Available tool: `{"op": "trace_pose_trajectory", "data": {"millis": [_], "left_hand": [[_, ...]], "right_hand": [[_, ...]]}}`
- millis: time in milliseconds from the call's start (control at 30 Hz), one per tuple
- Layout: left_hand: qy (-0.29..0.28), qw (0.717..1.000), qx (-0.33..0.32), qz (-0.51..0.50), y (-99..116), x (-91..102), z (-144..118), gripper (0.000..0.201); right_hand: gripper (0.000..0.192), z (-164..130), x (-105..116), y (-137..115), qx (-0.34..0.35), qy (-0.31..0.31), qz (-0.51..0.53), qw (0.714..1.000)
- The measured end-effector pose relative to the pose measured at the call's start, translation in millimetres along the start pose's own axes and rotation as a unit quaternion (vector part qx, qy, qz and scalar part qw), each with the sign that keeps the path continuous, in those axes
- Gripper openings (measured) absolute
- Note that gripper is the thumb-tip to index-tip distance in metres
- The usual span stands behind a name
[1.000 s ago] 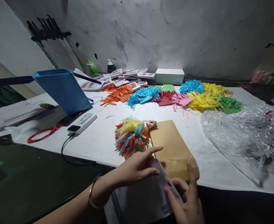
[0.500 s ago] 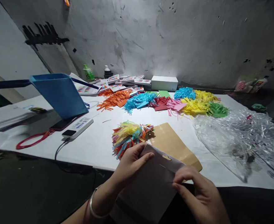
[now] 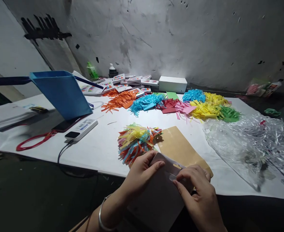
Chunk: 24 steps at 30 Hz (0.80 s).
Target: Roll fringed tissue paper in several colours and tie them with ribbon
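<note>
White table (image 3: 103, 151) beyond packet (image 3: 158, 203), contents hidden

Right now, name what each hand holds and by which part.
Left hand: a white packet, by its upper left corner. Right hand: seemingly a clear sticker, by its edge.

The left hand (image 3: 142, 175) grips the upper edge of a white hang-hole packet (image 3: 156, 203); the right hand (image 3: 197, 190) pinches a small clear seal (image 3: 172, 177) against it, near brown paper (image 3: 180, 145).
</note>
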<state>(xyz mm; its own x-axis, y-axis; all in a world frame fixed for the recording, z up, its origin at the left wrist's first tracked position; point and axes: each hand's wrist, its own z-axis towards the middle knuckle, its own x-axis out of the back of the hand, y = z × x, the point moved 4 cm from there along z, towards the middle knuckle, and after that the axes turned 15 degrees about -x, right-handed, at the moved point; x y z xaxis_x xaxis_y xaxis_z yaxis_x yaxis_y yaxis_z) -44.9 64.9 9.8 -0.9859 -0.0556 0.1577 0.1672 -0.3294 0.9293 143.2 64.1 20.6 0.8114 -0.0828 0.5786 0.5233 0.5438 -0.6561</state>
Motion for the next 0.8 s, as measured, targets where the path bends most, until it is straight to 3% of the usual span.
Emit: {"op": "trace_pose_trajectory", "data": {"millis": [300,400,500,600,700,800], "left_hand": [[-0.025,0.998,0.021,-0.051,-3,-3.1,0,0.034],[-0.029,0.995,0.035,-0.084,-7,-3.5,0,0.034],[-0.033,0.989,0.052,-0.133,-9,-4.5,-1,0.034],[-0.034,0.987,0.047,-0.148,-7,-5.1,-2,0.032],[-0.040,0.990,0.024,-0.133,-2,-4.8,-2,0.030],[-0.041,0.992,0.010,-0.117,0,-2.8,-2,0.028]], "right_hand": [[0.014,-7,-7,0,0.029,0.069,-0.072,0.995],[0.006,-11,-7,6,0.025,0.124,-0.125,0.984],[0.043,-13,-6,16,-0.024,0.186,-0.149,0.971],[0.056,-10,-10,23,-0.056,0.158,-0.128,0.978],[0.045,-9,-12,23,-0.055,0.143,-0.109,0.982],[0.029,-10,-13,26,-0.080,0.114,-0.027,0.990]]}}
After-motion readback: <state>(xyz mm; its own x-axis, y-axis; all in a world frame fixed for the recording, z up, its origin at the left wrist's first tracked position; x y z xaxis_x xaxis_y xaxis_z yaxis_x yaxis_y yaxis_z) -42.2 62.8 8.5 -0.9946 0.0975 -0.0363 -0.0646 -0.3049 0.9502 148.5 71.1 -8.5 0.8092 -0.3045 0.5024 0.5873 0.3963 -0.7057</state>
